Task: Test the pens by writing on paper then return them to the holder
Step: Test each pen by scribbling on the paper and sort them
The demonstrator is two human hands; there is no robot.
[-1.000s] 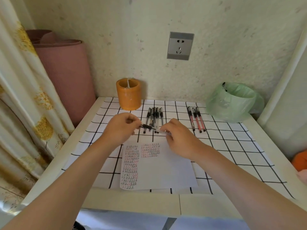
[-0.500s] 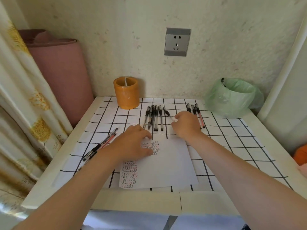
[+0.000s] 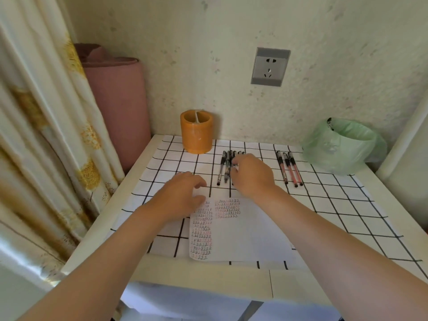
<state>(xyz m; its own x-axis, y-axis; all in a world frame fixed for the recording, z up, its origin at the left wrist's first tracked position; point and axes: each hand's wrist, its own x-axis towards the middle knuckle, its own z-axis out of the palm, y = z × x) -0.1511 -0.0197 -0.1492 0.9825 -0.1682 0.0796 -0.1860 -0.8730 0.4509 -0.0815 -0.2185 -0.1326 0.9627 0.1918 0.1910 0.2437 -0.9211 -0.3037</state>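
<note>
A white paper [image 3: 245,235] with rows of small handwriting lies on the checked table cover [image 3: 335,205]. My left hand [image 3: 183,196] rests on the paper's top left corner, fingers loosely curled and holding nothing. Behind the paper lies a row of several black pens [image 3: 222,167]. My right hand [image 3: 252,176] is over that row, and its thumb and fingertips pinch one black pen there. Three red pens [image 3: 289,169] lie side by side further right. The orange cylindrical pen holder [image 3: 196,134] stands at the back by the wall, with one thin white item inside.
A bin lined with a green bag [image 3: 342,144] stands at the back right corner. A rolled pink mat [image 3: 115,100] and a flowered curtain [image 3: 46,135] stand off the table's left edge. A wall socket [image 3: 269,67] is above.
My right hand has moved left, from the gap between the pen groups to above the black pen row. My left hand stays on the paper's corner. The view has shifted.
</note>
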